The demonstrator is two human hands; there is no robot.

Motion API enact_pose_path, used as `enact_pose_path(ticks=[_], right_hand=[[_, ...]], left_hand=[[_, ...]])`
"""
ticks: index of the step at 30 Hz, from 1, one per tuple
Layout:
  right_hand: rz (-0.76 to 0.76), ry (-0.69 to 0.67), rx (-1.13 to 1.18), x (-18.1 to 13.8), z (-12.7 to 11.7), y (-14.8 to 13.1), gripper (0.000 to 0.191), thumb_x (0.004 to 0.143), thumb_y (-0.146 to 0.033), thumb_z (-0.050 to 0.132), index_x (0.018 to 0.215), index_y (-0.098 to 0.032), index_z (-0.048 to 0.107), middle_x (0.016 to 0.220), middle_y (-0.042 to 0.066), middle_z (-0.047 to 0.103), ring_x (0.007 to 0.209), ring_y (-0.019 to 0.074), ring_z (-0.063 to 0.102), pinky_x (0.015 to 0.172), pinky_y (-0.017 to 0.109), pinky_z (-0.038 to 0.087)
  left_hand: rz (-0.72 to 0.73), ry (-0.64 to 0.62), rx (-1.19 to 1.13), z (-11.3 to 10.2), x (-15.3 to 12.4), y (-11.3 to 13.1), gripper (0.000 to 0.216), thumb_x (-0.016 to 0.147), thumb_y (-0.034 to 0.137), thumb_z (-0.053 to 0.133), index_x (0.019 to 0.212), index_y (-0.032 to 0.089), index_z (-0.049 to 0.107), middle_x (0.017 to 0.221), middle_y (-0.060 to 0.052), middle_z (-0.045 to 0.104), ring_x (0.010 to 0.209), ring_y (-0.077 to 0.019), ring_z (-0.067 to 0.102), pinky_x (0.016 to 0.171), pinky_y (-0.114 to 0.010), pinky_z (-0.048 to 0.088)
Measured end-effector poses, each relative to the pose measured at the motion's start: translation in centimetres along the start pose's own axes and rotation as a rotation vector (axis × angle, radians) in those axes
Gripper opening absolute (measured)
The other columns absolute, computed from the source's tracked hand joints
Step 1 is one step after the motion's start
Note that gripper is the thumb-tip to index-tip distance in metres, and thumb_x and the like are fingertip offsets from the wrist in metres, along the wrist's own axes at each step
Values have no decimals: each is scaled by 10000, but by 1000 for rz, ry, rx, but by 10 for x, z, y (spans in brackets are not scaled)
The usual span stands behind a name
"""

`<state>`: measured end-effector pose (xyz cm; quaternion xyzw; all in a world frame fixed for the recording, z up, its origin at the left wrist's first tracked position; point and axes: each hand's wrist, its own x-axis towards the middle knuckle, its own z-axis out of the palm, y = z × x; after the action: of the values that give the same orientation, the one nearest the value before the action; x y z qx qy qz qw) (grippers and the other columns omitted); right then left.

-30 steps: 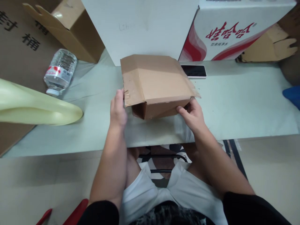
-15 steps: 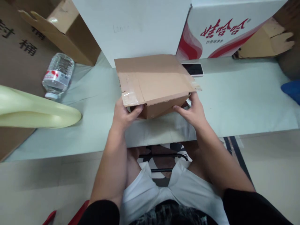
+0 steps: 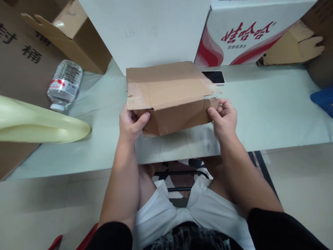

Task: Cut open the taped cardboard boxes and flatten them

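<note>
A brown cardboard box [image 3: 171, 88], partly flattened and tilted, is held up over the near part of the table. Worn clear tape shows at its corners. My left hand [image 3: 132, 123] grips the box's left end, thumb on the front and fingers hidden behind the cardboard. On the other side, my right hand [image 3: 225, 118] pinches a small flap at the right end between thumb and fingers. The box's underside is out of sight.
A pale green cloth covers the table [image 3: 260, 114]. Behind stand a white carton [image 3: 156, 31] and a red-and-white printed carton [image 3: 241, 41]. A phone [image 3: 217, 77] lies behind the box. At left are a water bottle [image 3: 65, 85] and a pale yellow object [image 3: 44, 121].
The box has tilted so more of its front side shows. My right hand has moved right and now pinches the end flap; my left hand has shifted slightly left and up.
</note>
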<state>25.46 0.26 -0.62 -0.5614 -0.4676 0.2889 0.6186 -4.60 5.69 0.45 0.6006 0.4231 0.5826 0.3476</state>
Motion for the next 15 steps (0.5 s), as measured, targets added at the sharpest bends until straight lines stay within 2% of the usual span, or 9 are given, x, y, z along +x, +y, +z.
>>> enact_pose_path(ticks=[2, 3, 5, 9, 12, 14, 15], right_hand=[[9, 40, 8, -1, -2, -2, 584, 808, -753, 697, 742, -251, 406, 647, -40, 327, 570, 127, 361, 536, 291, 358], [28, 55, 16, -1, -3, -2, 594, 839, -773, 642, 709, -247, 397, 648, -27, 340, 580, 136, 386, 546, 304, 379], [121, 67, 34, 0, -5, -3, 582, 862, -794, 581, 714, -243, 465, 683, 0, 430, 611, 155, 463, 564, 323, 426], [339, 64, 62, 6, -10, 2, 579, 806, -810, 646, 788, -234, 605, 784, 28, 591, 657, 177, 568, 548, 327, 470], [430, 13, 117, 11, -14, 8, 567, 752, -785, 719, 818, -229, 623, 802, 34, 641, 685, 196, 616, 575, 342, 517], [470, -45, 145, 12, -16, 9, 537, 721, -731, 772, 851, -231, 628, 806, 31, 656, 723, 212, 639, 604, 350, 531], [471, -62, 157, 12, -16, 8, 519, 706, -702, 796, 855, -234, 625, 803, 26, 655, 738, 215, 643, 621, 350, 535]], left_hand=[[-9, -26, 15, 2, -4, 7, 536, 687, 636, 881, 968, 217, 701, 858, -46, 730, 824, -231, 722, 829, -377, 630], [-21, -54, 26, 4, -6, 11, 536, 691, 616, 886, 987, 210, 699, 857, -47, 721, 833, -235, 722, 825, -377, 629], [-63, -130, 39, 7, -9, 18, 573, 677, 590, 902, 1042, 199, 699, 884, -56, 711, 885, -259, 730, 833, -387, 629], [-162, -242, -97, 8, -11, 25, 610, 633, 647, 871, 1035, 209, 733, 787, -51, 660, 881, -311, 739, 795, -429, 632], [-246, -285, -236, 4, -11, 28, 385, 691, 569, 750, 852, 219, 746, 620, -36, 596, 628, -254, 679, 574, -380, 585], [-326, -352, -241, 2, -11, 30, 223, 701, 440, 698, 703, 217, 691, 485, -4, 499, 409, -171, 509, 403, -313, 447], [-352, -376, -222, 2, -11, 30, 184, 702, 397, 688, 664, 218, 663, 442, 14, 451, 353, -142, 425, 365, -294, 384]])
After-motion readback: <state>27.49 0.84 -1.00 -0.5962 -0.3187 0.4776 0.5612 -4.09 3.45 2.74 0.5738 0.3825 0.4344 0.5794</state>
